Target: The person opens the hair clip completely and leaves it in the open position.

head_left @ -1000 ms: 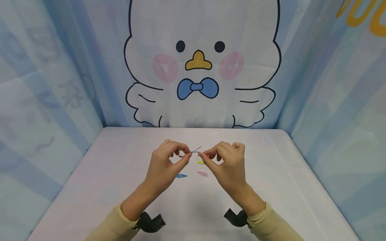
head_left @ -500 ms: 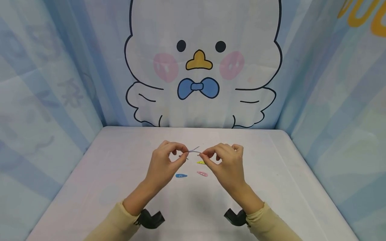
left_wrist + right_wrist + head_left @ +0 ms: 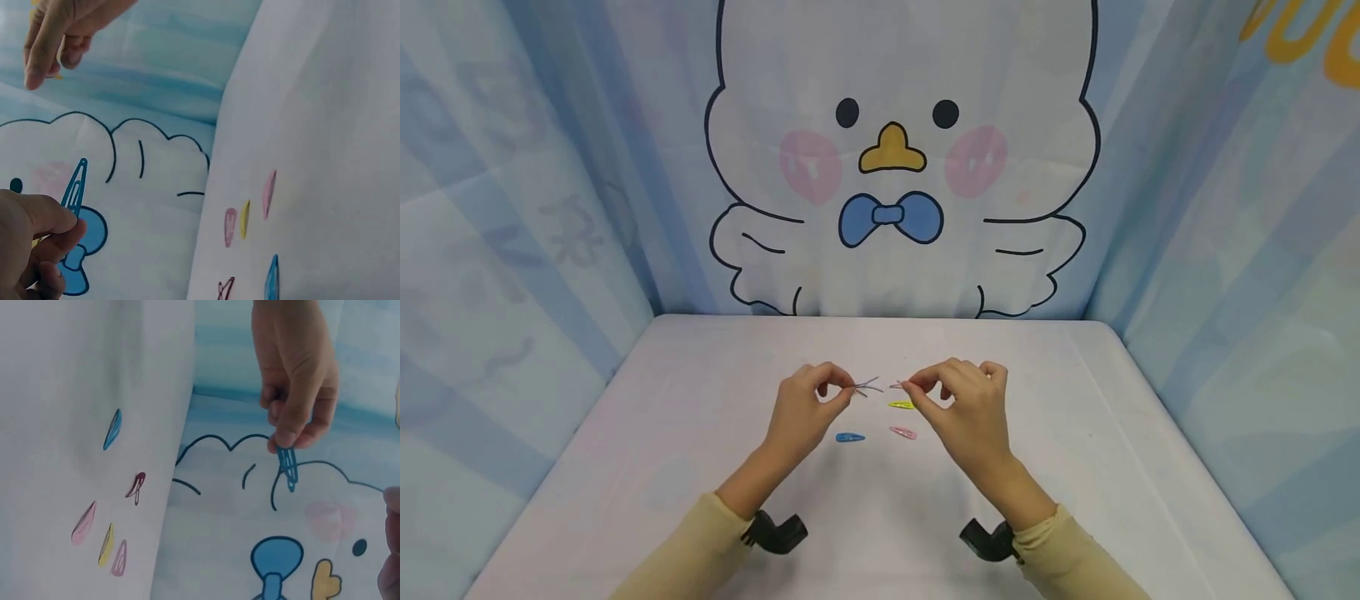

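Above the table, the blue clip juts lengthwise rightward from the left hand's pinching fingers, toward the right hand's narrow, seemingly bare fingers.

We see a slim blue metal hair clip, smooth-looking; a teardrop-shaped blue hair clip, faintly glossy; a white round-cornered worktop, smooth and matt; pale-blue printed cloth curtain, softly creased.
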Demonstrator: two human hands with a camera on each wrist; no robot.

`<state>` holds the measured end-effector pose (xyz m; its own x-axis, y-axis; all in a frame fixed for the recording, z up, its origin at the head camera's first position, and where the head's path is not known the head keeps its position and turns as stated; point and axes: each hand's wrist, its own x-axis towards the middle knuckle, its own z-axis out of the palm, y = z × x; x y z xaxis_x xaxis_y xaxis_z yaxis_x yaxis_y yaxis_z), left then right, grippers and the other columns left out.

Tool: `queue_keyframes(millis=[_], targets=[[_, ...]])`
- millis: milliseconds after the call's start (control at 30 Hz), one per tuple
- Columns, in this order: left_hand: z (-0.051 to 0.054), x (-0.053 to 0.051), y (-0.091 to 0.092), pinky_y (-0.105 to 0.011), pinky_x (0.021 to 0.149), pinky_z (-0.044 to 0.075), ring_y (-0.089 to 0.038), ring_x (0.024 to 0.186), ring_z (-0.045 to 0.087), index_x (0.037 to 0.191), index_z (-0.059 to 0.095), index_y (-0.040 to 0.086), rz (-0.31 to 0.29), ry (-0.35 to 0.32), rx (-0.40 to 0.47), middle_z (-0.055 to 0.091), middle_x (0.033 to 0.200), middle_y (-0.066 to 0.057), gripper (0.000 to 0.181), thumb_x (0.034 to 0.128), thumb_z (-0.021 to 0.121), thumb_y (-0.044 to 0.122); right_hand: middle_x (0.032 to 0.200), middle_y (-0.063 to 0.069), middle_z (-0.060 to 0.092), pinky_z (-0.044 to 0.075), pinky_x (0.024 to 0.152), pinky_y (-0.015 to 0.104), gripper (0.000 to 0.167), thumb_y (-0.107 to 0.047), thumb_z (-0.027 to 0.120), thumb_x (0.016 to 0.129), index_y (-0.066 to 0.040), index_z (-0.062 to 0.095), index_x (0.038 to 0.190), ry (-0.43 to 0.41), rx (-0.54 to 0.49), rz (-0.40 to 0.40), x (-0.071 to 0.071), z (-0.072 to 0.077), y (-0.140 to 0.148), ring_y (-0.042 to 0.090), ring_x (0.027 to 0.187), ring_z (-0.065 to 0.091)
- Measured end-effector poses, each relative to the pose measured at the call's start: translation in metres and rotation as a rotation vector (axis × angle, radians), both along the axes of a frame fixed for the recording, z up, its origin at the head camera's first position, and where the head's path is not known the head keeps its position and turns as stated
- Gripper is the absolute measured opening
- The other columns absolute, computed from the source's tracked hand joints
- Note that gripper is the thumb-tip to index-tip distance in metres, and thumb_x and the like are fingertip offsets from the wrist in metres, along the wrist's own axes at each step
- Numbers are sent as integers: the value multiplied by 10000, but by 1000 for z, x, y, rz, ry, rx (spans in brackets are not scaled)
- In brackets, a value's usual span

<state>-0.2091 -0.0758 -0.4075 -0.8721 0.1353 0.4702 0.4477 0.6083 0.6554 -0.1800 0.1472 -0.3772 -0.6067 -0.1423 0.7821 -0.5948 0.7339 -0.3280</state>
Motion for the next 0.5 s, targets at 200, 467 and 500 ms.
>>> queue_keyframes(millis=[200, 467, 500], targets=[[-22, -12, -1, -292, 697, 406, -187, 782, 515, 947, 739, 158, 0, -138, -21, 728, 896, 30, 67, 917, 774, 110, 777, -24, 720, 280, 828, 468, 158, -188, 896, 813, -129, 761, 872, -29, 13, -26, -4, -5, 2, 147, 678, 534], [-52, -30, -8, -294, 695, 401, -147, 765, 490, 944, 726, 127, 29, -252, -49, 710, 905, 24, 41, 925, 757, 108, 793, -27, 718, 285, 842, 478, 134, -202, 875, 840, -144, 760, 877, -102, 28, -53, -10, -16, 5, 171, 686, 553], [-55, -32, -9, -298, 695, 401, -150, 763, 490, 940, 723, 123, 31, -263, -52, 706, 904, 23, 42, 922, 758, 110, 794, -26, 718, 287, 845, 481, 130, -201, 873, 843, -144, 761, 879, -114, 29, -60, -11, -18, 6, 178, 686, 557]])
